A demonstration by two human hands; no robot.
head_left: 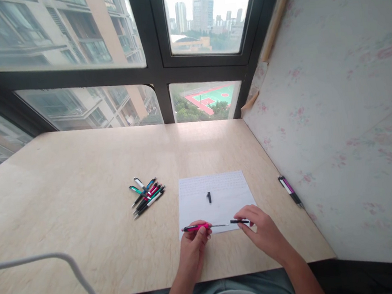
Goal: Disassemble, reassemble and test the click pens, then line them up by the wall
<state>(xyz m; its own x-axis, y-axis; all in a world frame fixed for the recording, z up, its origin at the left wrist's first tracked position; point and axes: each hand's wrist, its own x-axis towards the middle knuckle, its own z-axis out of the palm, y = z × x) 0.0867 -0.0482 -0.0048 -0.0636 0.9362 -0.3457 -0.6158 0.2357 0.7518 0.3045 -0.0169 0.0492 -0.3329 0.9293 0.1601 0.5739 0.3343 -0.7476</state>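
My left hand [193, 248] pinches the pink barrel of a pen [195, 227] just above the near edge of a white sheet of paper [218, 189]. A thin refill [219, 225] sticks out of the barrel toward the right. My right hand [264, 233] pinches a black pen part [238, 221] at the refill's far end. A small black piece [209, 197] lies on the middle of the paper.
A pile of several pens [148, 196] lies left of the paper on the light wooden table [83, 216]. Two more pens [290, 191] lie by the floral wall at the right. A white wire loop [71, 269] juts in at the near left. Windows stand behind the table.
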